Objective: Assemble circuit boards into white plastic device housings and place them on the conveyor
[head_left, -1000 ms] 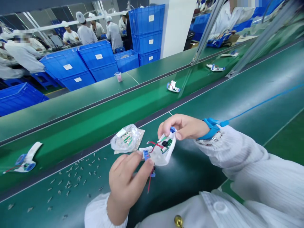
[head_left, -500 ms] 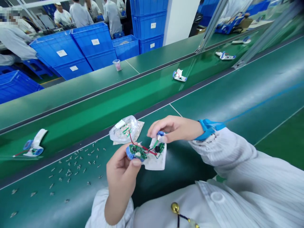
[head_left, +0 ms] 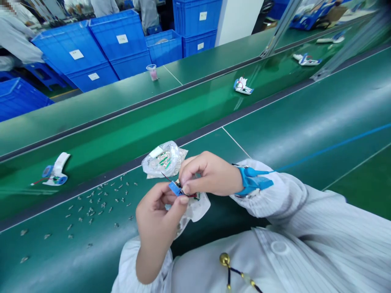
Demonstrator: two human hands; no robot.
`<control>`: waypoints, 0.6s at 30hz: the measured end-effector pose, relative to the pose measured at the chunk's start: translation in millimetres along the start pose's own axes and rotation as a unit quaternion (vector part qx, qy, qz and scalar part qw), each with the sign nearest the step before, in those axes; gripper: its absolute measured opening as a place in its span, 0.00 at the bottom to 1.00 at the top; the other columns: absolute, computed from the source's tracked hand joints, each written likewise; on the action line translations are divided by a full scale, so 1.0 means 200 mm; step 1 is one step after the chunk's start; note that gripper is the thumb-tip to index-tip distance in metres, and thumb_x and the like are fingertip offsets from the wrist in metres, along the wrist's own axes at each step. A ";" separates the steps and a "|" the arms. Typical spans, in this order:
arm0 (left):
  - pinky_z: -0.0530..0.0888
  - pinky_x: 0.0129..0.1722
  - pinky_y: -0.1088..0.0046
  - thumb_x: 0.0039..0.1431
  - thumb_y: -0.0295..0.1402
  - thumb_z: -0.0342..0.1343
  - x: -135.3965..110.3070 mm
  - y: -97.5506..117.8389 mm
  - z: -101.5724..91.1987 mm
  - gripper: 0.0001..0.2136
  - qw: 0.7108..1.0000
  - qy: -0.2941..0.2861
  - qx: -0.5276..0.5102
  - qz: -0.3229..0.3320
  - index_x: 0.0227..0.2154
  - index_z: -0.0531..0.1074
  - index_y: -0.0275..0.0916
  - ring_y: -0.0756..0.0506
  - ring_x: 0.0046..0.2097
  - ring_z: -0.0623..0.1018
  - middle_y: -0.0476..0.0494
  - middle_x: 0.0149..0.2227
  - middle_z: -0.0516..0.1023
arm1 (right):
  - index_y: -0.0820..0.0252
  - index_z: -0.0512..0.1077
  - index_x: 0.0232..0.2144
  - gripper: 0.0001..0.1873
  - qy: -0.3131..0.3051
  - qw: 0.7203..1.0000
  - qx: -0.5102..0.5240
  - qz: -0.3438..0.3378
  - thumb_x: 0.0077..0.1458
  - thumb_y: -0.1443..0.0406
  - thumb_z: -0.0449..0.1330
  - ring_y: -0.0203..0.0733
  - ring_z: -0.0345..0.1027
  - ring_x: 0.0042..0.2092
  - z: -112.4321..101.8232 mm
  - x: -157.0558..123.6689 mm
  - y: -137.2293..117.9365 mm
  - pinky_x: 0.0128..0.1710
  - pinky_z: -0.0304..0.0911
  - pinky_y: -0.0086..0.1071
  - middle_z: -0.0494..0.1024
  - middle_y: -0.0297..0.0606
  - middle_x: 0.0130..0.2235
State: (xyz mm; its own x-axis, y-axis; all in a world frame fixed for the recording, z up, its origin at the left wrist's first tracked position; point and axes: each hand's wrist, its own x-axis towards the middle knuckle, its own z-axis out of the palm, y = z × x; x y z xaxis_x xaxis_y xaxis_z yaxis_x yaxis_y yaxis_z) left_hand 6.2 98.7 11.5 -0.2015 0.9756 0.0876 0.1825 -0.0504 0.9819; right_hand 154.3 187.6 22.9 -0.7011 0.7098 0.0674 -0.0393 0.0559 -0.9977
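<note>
Assembly floor, bright and busy. Blue plastic crates (head_left: 122, 44) are standing stacked beyond the far belt, a small plastic cup (head_left: 152, 72) is sitting on the green surface there, and white-and-blue plastic units (head_left: 243, 86) are lying along the middle belt. Another unit (head_left: 56, 175) is lying nearer, on my left.

On the green desk (head_left: 305, 122) in front of me, a clear plastic bag of green circuit boards (head_left: 163, 159) is resting just beyond my hands, and small metal parts (head_left: 91, 209) are lying scattered to the left.

My left hand (head_left: 157, 215) is closed in a pinch on a small blue connector (head_left: 174, 188), held in the air above the desk. My right hand (head_left: 210, 175) is curled almost shut, its fingertips (head_left: 185, 179) meeting the connector's end, where thin dark and red wires (head_left: 166, 177) are running in. A white piece (head_left: 195, 207), film or shell, I cannot tell, is hanging below, with a board mostly hidden behind my fingers.

Working note: gripping the connector's body rather than the thin wires looks safest, since tugging on them could strain the joints.
</note>
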 end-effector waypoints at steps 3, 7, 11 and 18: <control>0.69 0.23 0.86 0.50 0.34 0.63 0.00 -0.02 0.00 0.04 0.999 -0.001 -0.036 -0.018 0.27 0.75 0.40 0.55 0.24 0.72 0.53 0.23 0.75 | 0.67 0.74 0.23 0.09 0.043 0.999 -0.031 -0.001 0.46 0.64 0.61 0.36 0.67 0.31 -0.04 0.10 0.03 0.32 0.62 0.29 0.74 0.37 0.26; 0.68 0.22 0.86 0.49 0.34 0.64 0.00 -0.04 -0.02 0.05 0.998 0.014 -0.062 -0.031 0.27 0.75 0.38 0.55 0.23 0.71 0.52 0.22 0.74 | 0.68 0.76 0.39 0.14 0.090 0.978 -0.186 0.038 0.49 0.68 0.59 0.36 0.68 0.37 -0.06 0.18 0.05 0.37 0.61 0.29 0.78 0.39 0.37; 0.68 0.22 0.84 0.49 0.36 0.64 0.01 -0.03 -0.02 0.07 0.996 0.038 -0.072 -0.029 0.27 0.76 0.37 0.54 0.23 0.71 0.51 0.22 0.74 | 0.66 0.73 0.45 0.19 0.013 0.967 -0.244 0.069 0.50 0.64 0.61 0.36 0.67 0.35 -0.06 0.10 0.08 0.35 0.60 0.28 0.77 0.39 0.39; 0.69 0.23 0.81 0.50 0.38 0.62 0.06 -0.01 -0.02 0.08 0.997 0.008 -0.076 -0.026 0.30 0.77 0.38 0.52 0.25 0.72 0.49 0.25 0.76 | 0.63 0.72 0.43 0.15 -0.106 0.988 0.016 0.113 0.51 0.67 0.58 0.34 0.66 0.32 -0.03 -0.03 0.17 0.33 0.62 0.26 0.75 0.33 0.32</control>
State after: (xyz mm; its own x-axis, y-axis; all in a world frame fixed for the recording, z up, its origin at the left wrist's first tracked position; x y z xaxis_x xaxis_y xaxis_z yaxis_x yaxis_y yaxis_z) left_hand -0.4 109.4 12.1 -0.2219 0.9744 0.0376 0.0242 -0.0330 0.9992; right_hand 161.7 188.4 -10.5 -0.8277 0.5385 -0.1581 0.1156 -0.1121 -0.9869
